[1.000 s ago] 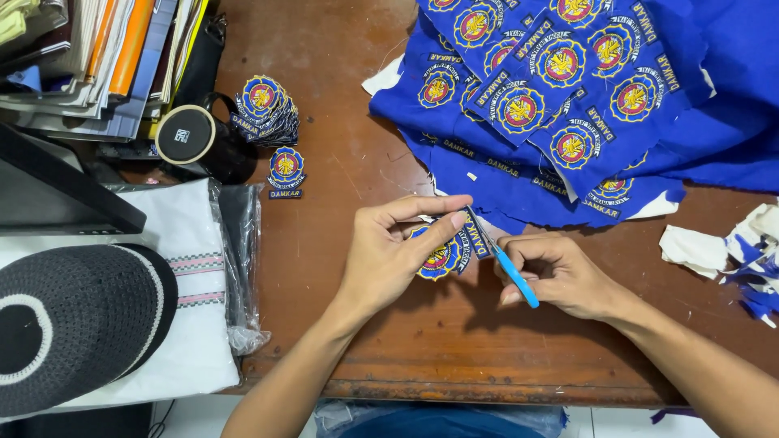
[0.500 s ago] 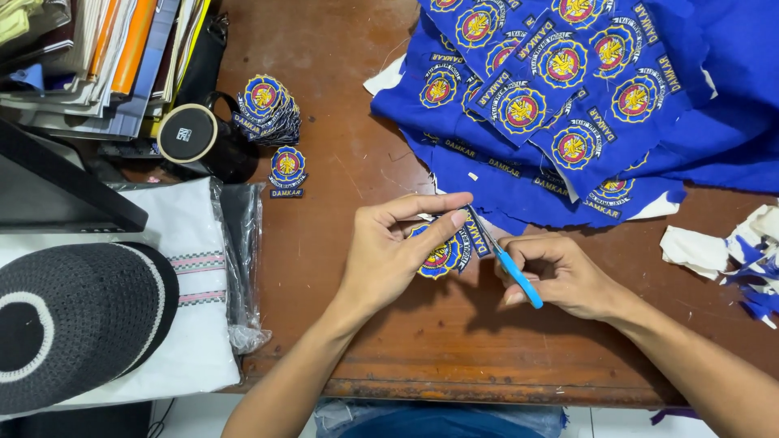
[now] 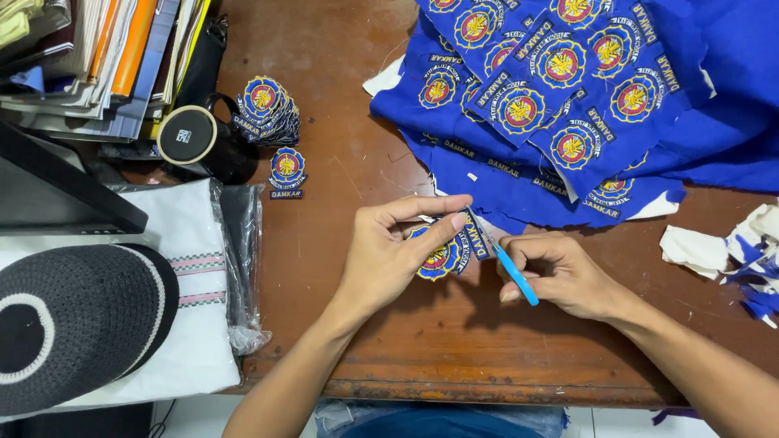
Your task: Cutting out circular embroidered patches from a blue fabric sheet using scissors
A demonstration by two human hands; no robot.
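My left hand [image 3: 393,251] pinches a round blue embroidered patch [image 3: 441,258] with a yellow and red centre, held just above the brown wooden table [image 3: 454,357]. My right hand [image 3: 560,274] grips small scissors with a light blue handle [image 3: 516,276]; their blades meet the patch's right edge. Beyond both hands lies a large sheet of blue cloth [image 3: 584,89] covered with several uncut patches of the same kind.
A stack of cut patches [image 3: 266,109] and one single patch [image 3: 287,170] lie at the upper left beside a black mug [image 3: 195,142]. Books and folders [image 3: 97,57] fill the far left corner. A black-and-white cap [image 3: 73,320] rests on bagged white cloth [image 3: 191,284]. Blue and white scraps [image 3: 730,251] sit at right.
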